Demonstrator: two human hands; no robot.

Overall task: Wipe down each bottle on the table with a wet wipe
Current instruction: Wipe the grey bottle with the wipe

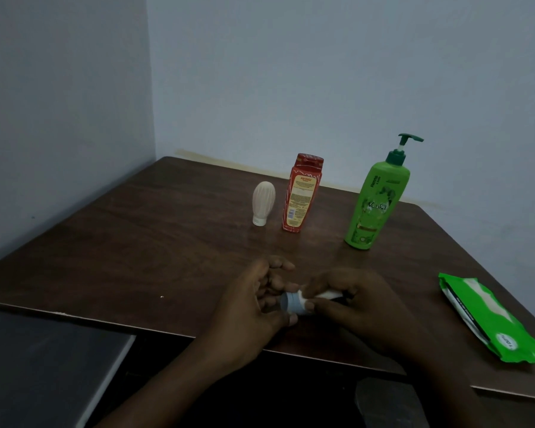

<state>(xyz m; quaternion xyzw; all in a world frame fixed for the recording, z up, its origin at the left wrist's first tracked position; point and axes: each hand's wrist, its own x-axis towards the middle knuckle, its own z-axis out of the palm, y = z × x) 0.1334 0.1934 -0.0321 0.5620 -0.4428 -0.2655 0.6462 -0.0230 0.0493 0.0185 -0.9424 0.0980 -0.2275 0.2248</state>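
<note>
Left hand is curling its fingers round the capped end of a small grey-capped bottle, fingertips pinching it above and below. The bottle is lying sideways, cap pointing left, just above the table's near edge. Right hand is wrapping over the rest of the bottle, fingers curled tight, hiding most of the body. A white strip is showing under those fingers, but it is not clear whether it is wipe or bottle. Both hands are meeting on the one bottle, close together and almost touching.

Counting, left to right:
- white ribbed bottle, one, standing upside down on its cap
- red bottle, one, upright just beside it
- green pump bottle, one, upright, well apart to the right
- green wipes pack, one, lying flat by the right edge

Four bottles in all, with three standing at the back and one in the hands.
</note>
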